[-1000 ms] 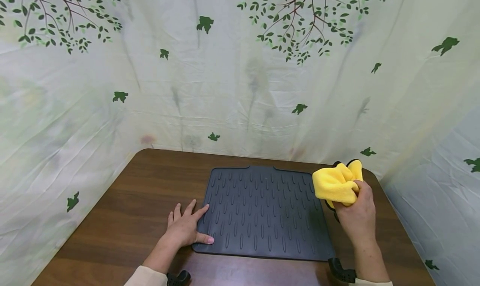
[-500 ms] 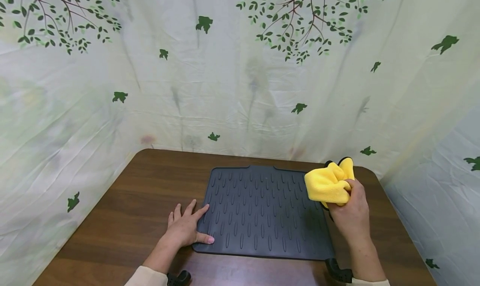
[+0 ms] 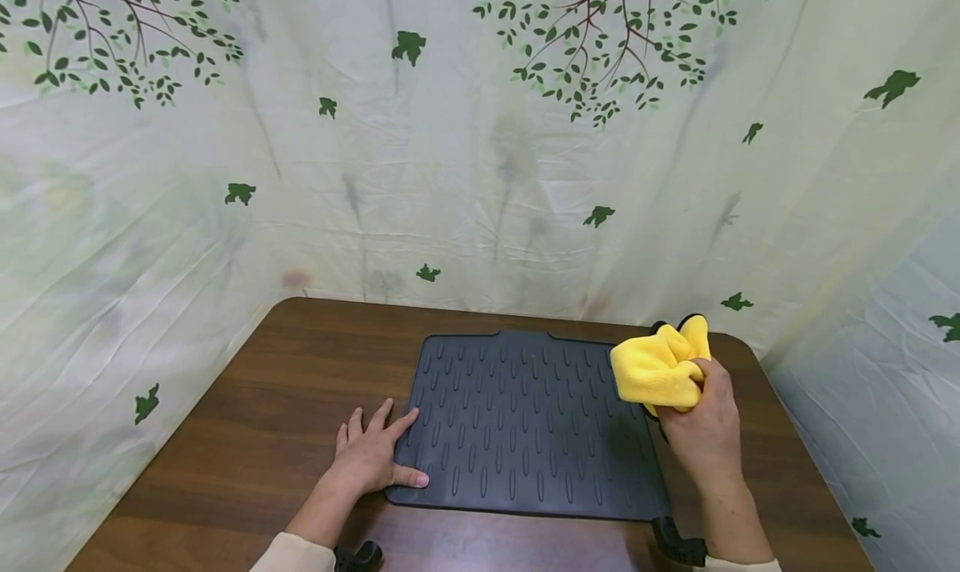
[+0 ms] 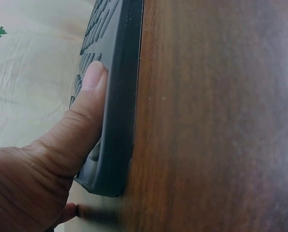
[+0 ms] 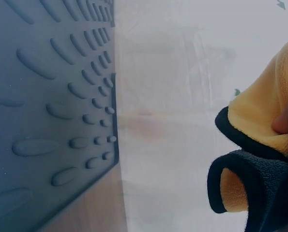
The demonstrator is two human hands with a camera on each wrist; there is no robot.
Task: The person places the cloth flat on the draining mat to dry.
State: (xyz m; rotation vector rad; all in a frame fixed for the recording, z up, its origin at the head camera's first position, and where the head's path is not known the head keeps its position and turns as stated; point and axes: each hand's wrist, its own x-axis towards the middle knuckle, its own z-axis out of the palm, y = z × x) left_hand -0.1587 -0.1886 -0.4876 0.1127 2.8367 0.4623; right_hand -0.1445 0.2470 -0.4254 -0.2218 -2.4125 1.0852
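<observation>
A dark grey ridged mat (image 3: 525,430), tray-like with a raised rim, lies flat on the wooden table. My left hand (image 3: 365,459) rests at its near left corner with fingers spread. The thumb (image 4: 88,104) lies on the rim and the index fingertip touches the left edge. Above the mat's right side, my right hand (image 3: 708,426) grips a bunched yellow cloth (image 3: 656,370) with dark trim. In the right wrist view the folded cloth (image 5: 262,108) shows a dark grey reverse side and hangs apart from the mat.
The brown wooden table (image 3: 247,439) has rounded far corners. A pale curtain (image 3: 465,163) printed with leaves and branches hangs close behind it and along both sides. Black wrist mounts (image 3: 678,543) sit by the cuffs.
My right hand has shifted slightly left with the yellow cloth, bringing it further over the mat's right edge, then stayed nearly still. The left hand and the mat have not moved.
</observation>
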